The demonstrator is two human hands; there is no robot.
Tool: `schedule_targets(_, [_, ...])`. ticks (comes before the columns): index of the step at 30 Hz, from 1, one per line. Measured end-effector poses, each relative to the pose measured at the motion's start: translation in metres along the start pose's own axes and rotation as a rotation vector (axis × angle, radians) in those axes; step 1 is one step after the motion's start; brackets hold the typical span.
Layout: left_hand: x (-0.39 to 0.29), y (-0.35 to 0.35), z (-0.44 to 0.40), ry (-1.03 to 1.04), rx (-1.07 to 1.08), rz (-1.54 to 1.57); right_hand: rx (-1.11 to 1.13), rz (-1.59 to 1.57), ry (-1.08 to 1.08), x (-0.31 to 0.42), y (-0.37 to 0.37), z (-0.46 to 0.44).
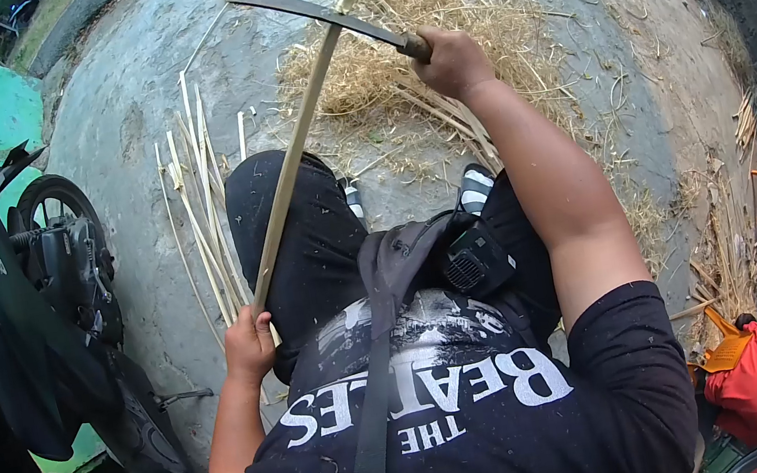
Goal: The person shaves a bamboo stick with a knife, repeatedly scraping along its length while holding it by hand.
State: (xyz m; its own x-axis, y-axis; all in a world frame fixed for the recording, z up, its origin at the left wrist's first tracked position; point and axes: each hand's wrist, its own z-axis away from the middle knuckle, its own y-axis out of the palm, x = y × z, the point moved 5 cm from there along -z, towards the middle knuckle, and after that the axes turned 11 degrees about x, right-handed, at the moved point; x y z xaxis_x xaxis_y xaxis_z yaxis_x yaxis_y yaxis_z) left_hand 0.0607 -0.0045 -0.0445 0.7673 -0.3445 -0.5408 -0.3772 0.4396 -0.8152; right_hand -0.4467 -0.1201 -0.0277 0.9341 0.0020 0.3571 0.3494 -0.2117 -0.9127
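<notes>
While the left hand grips the near end of a long, pale, flat bamboo-like strip slanting past the black-clad left thigh, the right hand, wrapped round a brown handle, should guide the curved, dark metal blade shallowly and evenly.

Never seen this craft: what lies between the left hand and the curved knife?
In the head view, a pale bamboo-like strip runs from the left hand, over the left thigh, to the curved knife.
</notes>
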Motion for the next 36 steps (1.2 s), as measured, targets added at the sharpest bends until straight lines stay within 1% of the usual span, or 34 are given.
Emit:
schedule_targets(1, [-0.002,-0.004,-0.007,-0.009,0.017,0.02,0.008,-0.032,0.143,-0.014,-0.006,-0.008])
schedule_targets(4, [-0.009,-0.006,0.002,-0.076,0.098,0.081,-0.091,-0.061,0.048,-0.001,-0.013,-0.006])
schedule_targets(7, [-0.009,-0.001,0.003,-0.089,0.092,0.104,-0.075,-0.016,-0.084,0.039,-0.019,0.002])
schedule_targets(8, [-0.01,-0.001,0.004,-0.135,0.114,0.123,-0.098,0.041,-0.253,0.055,-0.018,0.007])
schedule_targets(9, [-0.01,0.0,0.004,-0.101,0.094,0.098,-0.147,0.089,-0.396,0.069,-0.012,0.013])
schedule_targets(11, [-0.007,0.001,0.001,-0.028,0.04,0.041,-0.021,0.277,-0.532,0.093,-0.011,0.02])
schedule_targets(12, [-0.003,0.001,-0.002,-0.006,0.016,0.015,-0.065,0.315,-0.557,0.086,-0.012,0.017])
schedule_targets(13, [0.002,0.001,-0.003,0.008,-0.004,-0.009,-0.035,0.193,-0.433,0.053,-0.004,0.005])
schedule_targets(15, [0.005,-0.005,0.0,0.007,0.002,-0.025,0.032,-0.089,0.218,-0.009,-0.009,-0.013])
schedule_targets(17, [0.001,-0.012,0.002,-0.024,0.038,0.002,0.032,-0.043,0.241,-0.031,-0.02,-0.011])
schedule_targets(18, [0.003,-0.014,0.003,-0.061,0.077,0.029,0.036,-0.028,0.255,-0.032,-0.023,-0.011])
schedule_targets(21, [-0.002,-0.016,0.003,-0.044,0.106,0.091,0.028,-0.058,0.215,-0.019,-0.02,-0.008])
schedule_targets(23, [-0.007,-0.015,0.004,-0.091,0.115,0.143,-0.011,-0.05,0.093,0.003,-0.021,-0.002])
schedule_targets(26, [-0.012,-0.011,0.0,-0.089,0.099,0.162,-0.078,0.032,-0.145,0.035,-0.031,0.006])
schedule_targets(29, [-0.016,-0.011,0.001,-0.069,0.072,0.119,-0.025,0.131,-0.364,0.065,-0.038,0.015])
schedule_targets(30, [-0.017,-0.013,0.001,-0.065,0.07,0.088,0.015,0.183,-0.386,0.07,-0.038,0.016])
schedule_targets(33, [-0.014,-0.016,0.006,-0.053,0.059,0.017,0.085,0.137,-0.246,0.044,-0.032,0.009])
schedule_targets(34, [-0.013,-0.018,0.006,-0.043,0.051,-0.002,0.11,0.088,-0.134,0.024,-0.026,0.002])
schedule_targets(36, [-0.016,-0.019,0.006,-0.057,0.062,0.014,0.063,-0.007,0.047,-0.002,-0.029,-0.004])
